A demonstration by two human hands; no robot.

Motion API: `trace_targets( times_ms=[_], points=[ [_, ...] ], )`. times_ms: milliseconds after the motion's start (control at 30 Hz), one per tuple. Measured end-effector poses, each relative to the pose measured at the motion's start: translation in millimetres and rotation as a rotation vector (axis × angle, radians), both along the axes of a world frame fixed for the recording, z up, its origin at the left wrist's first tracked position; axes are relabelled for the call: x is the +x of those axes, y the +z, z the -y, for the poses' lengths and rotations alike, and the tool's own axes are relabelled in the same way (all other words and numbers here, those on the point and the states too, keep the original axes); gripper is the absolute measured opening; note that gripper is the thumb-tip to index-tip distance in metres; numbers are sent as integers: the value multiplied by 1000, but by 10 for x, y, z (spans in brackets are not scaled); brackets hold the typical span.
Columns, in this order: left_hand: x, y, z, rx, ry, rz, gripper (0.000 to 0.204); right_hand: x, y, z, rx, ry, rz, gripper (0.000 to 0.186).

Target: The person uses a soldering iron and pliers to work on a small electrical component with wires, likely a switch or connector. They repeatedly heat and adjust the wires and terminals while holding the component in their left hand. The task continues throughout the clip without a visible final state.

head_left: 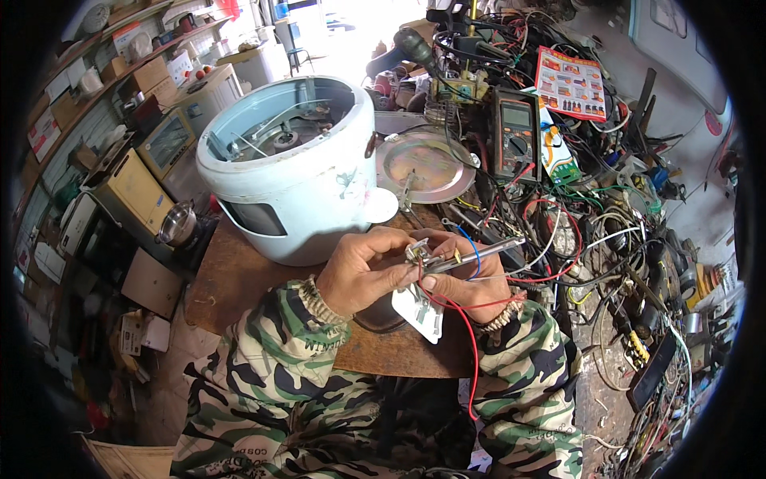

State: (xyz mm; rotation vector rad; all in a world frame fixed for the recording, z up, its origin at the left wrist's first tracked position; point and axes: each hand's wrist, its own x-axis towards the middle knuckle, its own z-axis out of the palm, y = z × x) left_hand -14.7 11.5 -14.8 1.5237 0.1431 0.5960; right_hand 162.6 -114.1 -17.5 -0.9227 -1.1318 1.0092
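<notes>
Over the bench's front edge, my two hands are close together, both closed. My left hand (359,271) pinches a small metal-and-plastic wired part (416,252). A thin silvery rod (483,249) slants across my right hand (463,279), whose thumb and fingers close around its near end; whether it is a tool cannot be made out. Below the fingers hangs a white plastic piece (421,315). A red wire (472,351) droops from the part toward my lap, and a blue wire (472,246) loops beside the rod. Fingertips hide where the wires join.
Just beyond my hands stands a round pale-blue appliance housing (311,191), open on top. To its right lie a round metal plate (431,169) and a multimeter (516,136). Tangled cables (606,263) heap along the right. A steel pot (179,223) is at left.
</notes>
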Motion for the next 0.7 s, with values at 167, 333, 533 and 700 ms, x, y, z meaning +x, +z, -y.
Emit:
trace_targets(
  times_ms=[167, 333, 533, 700],
  points=[
    [-25, 50, 2, 58, 51, 62, 26, 90, -32, -13, 32, 55, 86, 44],
    [-114, 132, -79, 96, 176, 67, 38, 564, 120, 118, 275, -118, 52, 58],
    [-152, 152, -89, 175, 229, -4, 39, 1044, -131, 130, 23, -943, 408, 16],
    [-10, 85, -87, 213, 235, -34, 29, 795, -21, 275, -196, -993, 1232, 24]
  ],
)
